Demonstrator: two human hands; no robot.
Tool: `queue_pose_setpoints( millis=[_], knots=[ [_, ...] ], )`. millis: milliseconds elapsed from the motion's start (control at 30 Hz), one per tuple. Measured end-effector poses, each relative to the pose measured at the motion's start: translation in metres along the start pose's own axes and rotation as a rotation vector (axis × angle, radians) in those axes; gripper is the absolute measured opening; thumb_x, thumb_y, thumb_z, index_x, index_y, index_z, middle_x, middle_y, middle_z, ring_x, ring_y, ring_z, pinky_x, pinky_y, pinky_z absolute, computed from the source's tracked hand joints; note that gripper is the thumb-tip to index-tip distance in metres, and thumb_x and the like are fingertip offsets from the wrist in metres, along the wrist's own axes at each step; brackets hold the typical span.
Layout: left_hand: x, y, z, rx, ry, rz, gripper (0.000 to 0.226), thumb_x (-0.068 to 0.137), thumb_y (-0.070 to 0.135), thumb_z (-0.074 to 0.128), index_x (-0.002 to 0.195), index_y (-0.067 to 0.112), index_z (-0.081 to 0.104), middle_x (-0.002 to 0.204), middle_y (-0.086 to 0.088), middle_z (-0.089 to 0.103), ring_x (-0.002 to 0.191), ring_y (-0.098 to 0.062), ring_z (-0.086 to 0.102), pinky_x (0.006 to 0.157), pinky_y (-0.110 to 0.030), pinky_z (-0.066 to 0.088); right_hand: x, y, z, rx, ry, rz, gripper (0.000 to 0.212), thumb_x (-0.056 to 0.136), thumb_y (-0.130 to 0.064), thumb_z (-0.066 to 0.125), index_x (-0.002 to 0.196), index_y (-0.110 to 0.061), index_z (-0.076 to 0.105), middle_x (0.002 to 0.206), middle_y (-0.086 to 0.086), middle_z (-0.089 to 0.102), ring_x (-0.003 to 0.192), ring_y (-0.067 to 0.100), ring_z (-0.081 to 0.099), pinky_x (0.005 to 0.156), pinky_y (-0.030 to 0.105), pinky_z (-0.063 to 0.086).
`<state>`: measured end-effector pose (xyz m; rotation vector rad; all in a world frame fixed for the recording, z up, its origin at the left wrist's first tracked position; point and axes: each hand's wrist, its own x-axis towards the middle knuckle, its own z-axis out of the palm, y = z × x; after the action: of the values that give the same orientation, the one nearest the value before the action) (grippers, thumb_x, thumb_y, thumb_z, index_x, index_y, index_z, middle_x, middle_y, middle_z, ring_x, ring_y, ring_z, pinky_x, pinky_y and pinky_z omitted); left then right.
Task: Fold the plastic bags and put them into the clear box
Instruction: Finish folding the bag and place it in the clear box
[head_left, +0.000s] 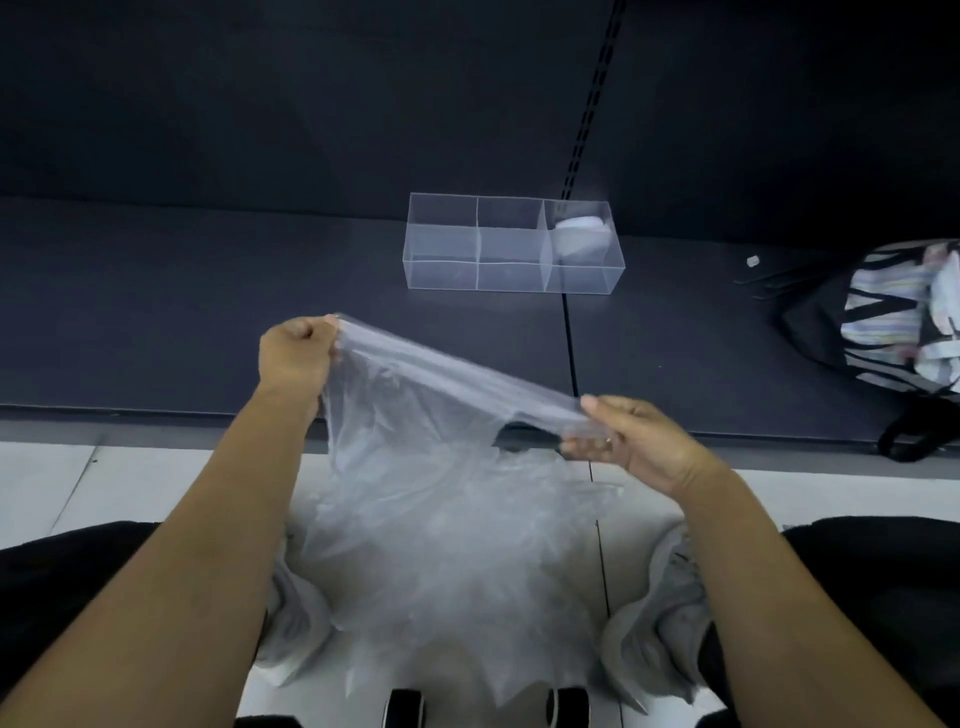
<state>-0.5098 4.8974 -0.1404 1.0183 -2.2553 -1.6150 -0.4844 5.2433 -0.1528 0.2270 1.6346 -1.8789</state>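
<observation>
A large clear plastic bag (441, 499) hangs between my two hands over my lap, its top edge stretched taut. My left hand (296, 353) grips the bag's upper left corner in a fist. My right hand (628, 441) pinches the right end of that edge between thumb and fingers. Farther back on the dark shelf stands the clear box (511, 244), divided into three compartments. A folded whitish bag (582, 231) lies in its right compartment; the other two compartments hold nothing.
A black bag with striped fabric inside (898, 322) sits on the shelf at the right edge. The dark shelf (208, 312) runs the width of the view, with a pale tiled floor (52, 483) below. Grey shoes (670, 613) are under the hanging bag.
</observation>
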Motion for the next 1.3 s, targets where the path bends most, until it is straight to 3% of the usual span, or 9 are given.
queue_pose_setpoints(
  millis=[167, 400, 467, 567, 667, 767, 900, 1033, 1300],
  knots=[
    [0.026, -0.001, 0.03, 0.135, -0.051, 0.073, 0.038, 0.095, 0.02, 0.05, 0.059, 0.011, 0.054, 0.052, -0.004, 0.053, 0.04, -0.012, 0.045, 0.033, -0.012, 0.033, 0.043, -0.048, -0.026, -0.116, 0.347, -0.129, 0.016, 0.085, -0.004, 0.067, 0.075, -0.014, 0.059, 0.064, 0.005, 0.064, 0.051, 0.011, 0.061, 0.057, 0.02, 0.055],
    [0.066, 0.001, 0.07, -0.04, -0.058, -0.068, 0.029, 0.097, 0.015, 0.047, 0.07, 0.016, 0.057, 0.041, 0.006, 0.055, 0.043, -0.008, 0.055, 0.052, -0.022, 0.049, 0.106, -0.094, -0.049, -0.147, 0.81, -0.271, 0.014, 0.092, 0.001, 0.052, 0.09, -0.011, 0.06, 0.085, 0.013, 0.063, 0.057, 0.01, 0.06, 0.064, 0.018, 0.054],
    [0.076, -0.003, 0.078, -0.144, -0.032, -0.192, 0.021, 0.097, 0.017, 0.048, 0.081, 0.01, 0.06, 0.056, 0.0, 0.06, 0.06, -0.02, 0.059, 0.063, -0.03, 0.053, 0.11, -0.083, -0.041, -0.211, 0.758, -0.228, 0.015, 0.094, -0.009, 0.053, 0.084, -0.018, 0.061, 0.09, 0.01, 0.065, 0.067, 0.01, 0.061, 0.069, 0.02, 0.051],
    [0.076, -0.016, 0.082, -0.298, -0.059, -0.372, 0.022, 0.098, 0.029, 0.049, 0.088, 0.013, 0.06, 0.077, -0.004, 0.06, 0.065, -0.017, 0.058, 0.054, -0.026, 0.052, 0.102, -0.047, -0.02, -0.331, 0.47, -0.078, 0.017, 0.096, -0.033, 0.054, 0.092, -0.022, 0.067, 0.096, 0.002, 0.069, 0.086, 0.012, 0.063, 0.079, 0.027, 0.051],
    [0.064, -0.032, 0.082, -0.335, -0.089, -0.49, 0.034, 0.1, 0.039, 0.043, 0.101, 0.009, 0.059, 0.098, -0.007, 0.062, 0.08, -0.018, 0.061, 0.072, -0.031, 0.051, 0.088, -0.009, -0.002, -0.467, 0.198, 0.068, 0.018, 0.092, -0.047, 0.054, 0.102, -0.036, 0.065, 0.108, -0.014, 0.065, 0.097, 0.0, 0.059, 0.078, 0.021, 0.047],
    [0.047, -0.046, 0.08, -0.387, -0.048, -0.576, 0.049, 0.101, 0.034, 0.043, 0.13, -0.006, 0.046, 0.118, -0.017, 0.061, 0.1, -0.024, 0.061, 0.086, -0.034, 0.05, 0.087, 0.012, 0.006, -0.562, 0.171, 0.091, 0.018, 0.085, -0.048, 0.065, 0.101, -0.041, 0.062, 0.109, -0.02, 0.061, 0.098, -0.005, 0.055, 0.076, 0.017, 0.041],
    [0.02, -0.06, 0.085, -0.35, -0.011, -0.613, 0.034, 0.098, 0.028, 0.049, 0.113, -0.003, 0.056, 0.097, -0.013, 0.065, 0.085, -0.022, 0.064, 0.077, -0.032, 0.052, 0.097, 0.012, 0.004, -0.629, 0.183, 0.124, 0.014, 0.083, -0.031, 0.074, 0.092, -0.026, 0.065, 0.102, -0.005, 0.066, 0.096, 0.012, 0.06, 0.076, 0.025, 0.044],
    [-0.002, -0.065, 0.088, -0.176, -0.065, -0.583, 0.029, 0.088, 0.026, 0.066, 0.071, 0.004, 0.06, 0.072, -0.007, 0.065, 0.066, -0.018, 0.063, 0.066, -0.03, 0.055, 0.1, 0.013, -0.003, -0.675, 0.223, 0.107, 0.009, 0.083, -0.02, 0.073, 0.082, -0.021, 0.065, 0.089, -0.002, 0.068, 0.083, 0.014, 0.062, 0.066, 0.023, 0.044],
    [-0.02, -0.053, 0.093, 0.118, -0.322, -0.446, 0.022, 0.081, 0.019, 0.075, 0.063, 0.011, 0.064, 0.06, -0.006, 0.058, 0.056, -0.018, 0.053, 0.067, -0.031, 0.055, 0.099, 0.02, -0.001, -0.606, 0.291, 0.046, 0.004, 0.085, -0.015, 0.071, 0.082, -0.015, 0.067, 0.086, 0.002, 0.069, 0.075, 0.014, 0.06, 0.061, 0.022, 0.044]
  ],
)
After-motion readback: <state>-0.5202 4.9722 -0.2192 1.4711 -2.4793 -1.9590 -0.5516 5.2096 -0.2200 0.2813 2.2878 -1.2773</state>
